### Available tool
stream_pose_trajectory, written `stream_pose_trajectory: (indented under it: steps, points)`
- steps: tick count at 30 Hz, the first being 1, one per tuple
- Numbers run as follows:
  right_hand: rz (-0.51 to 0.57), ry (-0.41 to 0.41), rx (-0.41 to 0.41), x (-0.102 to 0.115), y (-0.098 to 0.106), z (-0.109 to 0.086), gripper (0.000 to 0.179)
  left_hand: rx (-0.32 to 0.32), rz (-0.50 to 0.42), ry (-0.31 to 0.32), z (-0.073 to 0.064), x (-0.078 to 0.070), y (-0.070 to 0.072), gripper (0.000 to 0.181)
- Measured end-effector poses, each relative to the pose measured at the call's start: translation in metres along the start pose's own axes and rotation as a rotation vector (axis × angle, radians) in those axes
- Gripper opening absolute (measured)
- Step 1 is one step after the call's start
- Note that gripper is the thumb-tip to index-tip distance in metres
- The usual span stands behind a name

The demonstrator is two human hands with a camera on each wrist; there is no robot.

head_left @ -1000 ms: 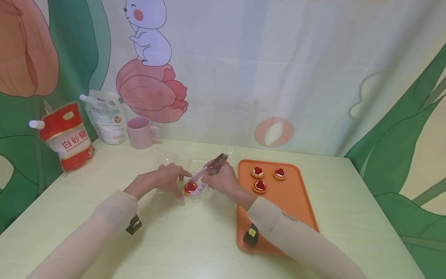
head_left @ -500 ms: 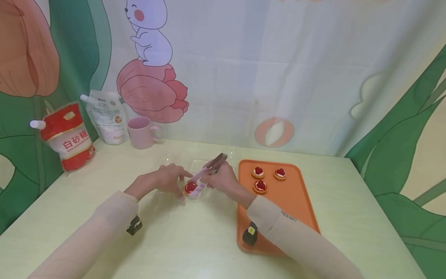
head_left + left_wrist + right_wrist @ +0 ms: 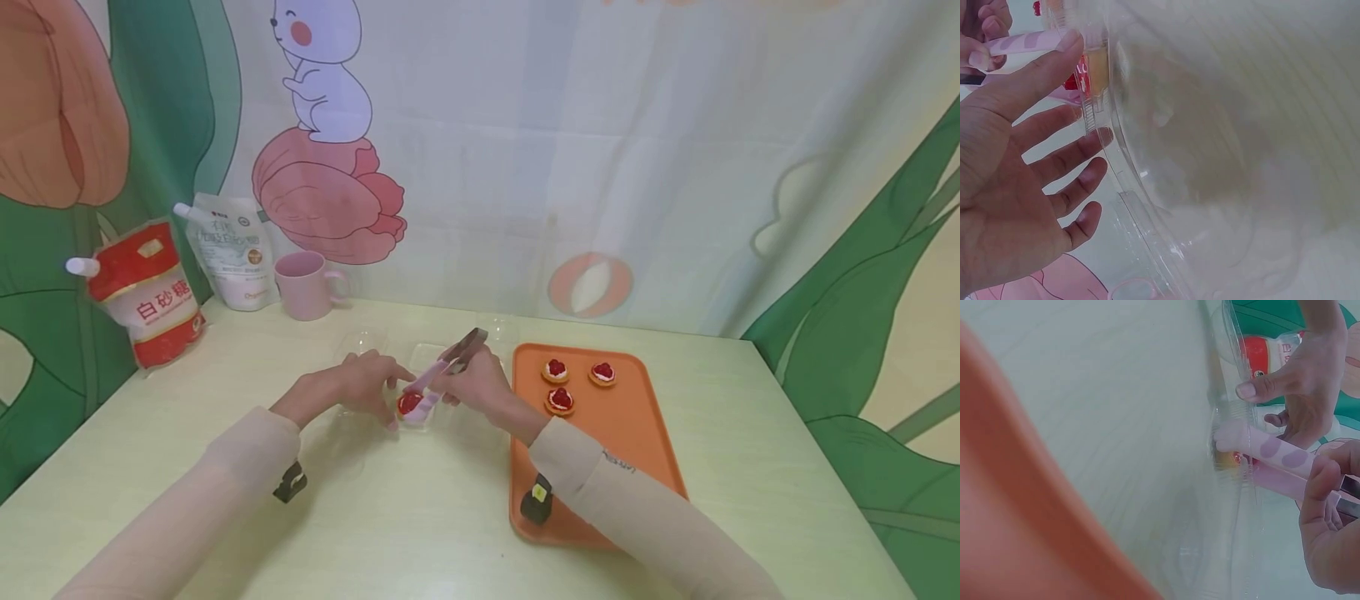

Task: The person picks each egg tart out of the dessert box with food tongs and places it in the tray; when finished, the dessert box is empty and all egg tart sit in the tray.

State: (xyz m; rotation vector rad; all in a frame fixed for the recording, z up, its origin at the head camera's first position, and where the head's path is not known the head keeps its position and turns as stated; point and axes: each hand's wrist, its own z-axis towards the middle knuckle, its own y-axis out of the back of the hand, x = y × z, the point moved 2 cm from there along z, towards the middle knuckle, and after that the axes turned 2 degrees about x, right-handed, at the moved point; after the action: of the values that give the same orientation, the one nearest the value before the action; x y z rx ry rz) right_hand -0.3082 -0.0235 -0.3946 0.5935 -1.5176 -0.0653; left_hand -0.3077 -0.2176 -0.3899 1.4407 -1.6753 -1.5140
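A small tart with red fruit (image 3: 408,403) sits in a clear plastic container (image 3: 1124,156), which looks to have several compartments. My right hand (image 3: 482,386) grips a pair of tongs (image 3: 468,343) with metal handles and pink-and-white paw-like ends. Those tips lie against the tart's right side, as the right wrist view also shows. On the tart's other side is my left hand (image 3: 365,383), its fingers spread and touching the container's rim. In the left wrist view the thumb reaches over the rim near the tongs, with the fingers below it.
An orange tray (image 3: 615,450) with three more tarts (image 3: 559,402) lies right of the container, under my right forearm. Back left stand a pink mug (image 3: 302,287), a white spouted pouch (image 3: 231,254) and a red-and-white sugar bag (image 3: 150,296). A printed curtain hangs behind the table.
The tongs' tips have shifted slightly left and cover more of the tart's right side. My left hand stays almost still at the container's rim.
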Motion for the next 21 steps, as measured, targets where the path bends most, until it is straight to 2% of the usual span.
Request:
stream_pose_trajectory:
  steps: [11, 21]
  points:
    - [0.001, 0.043, 0.038, 0.005, -0.001, 0.000, 0.037, 0.006, -0.005, 0.015, 0.000, -0.002, 0.000, 0.075]
    - [-0.020, 0.099, 0.089, 0.010, -0.007, 0.003, 0.030, 0.001, 0.020, -0.005, 0.000, -0.002, 0.001, 0.074]
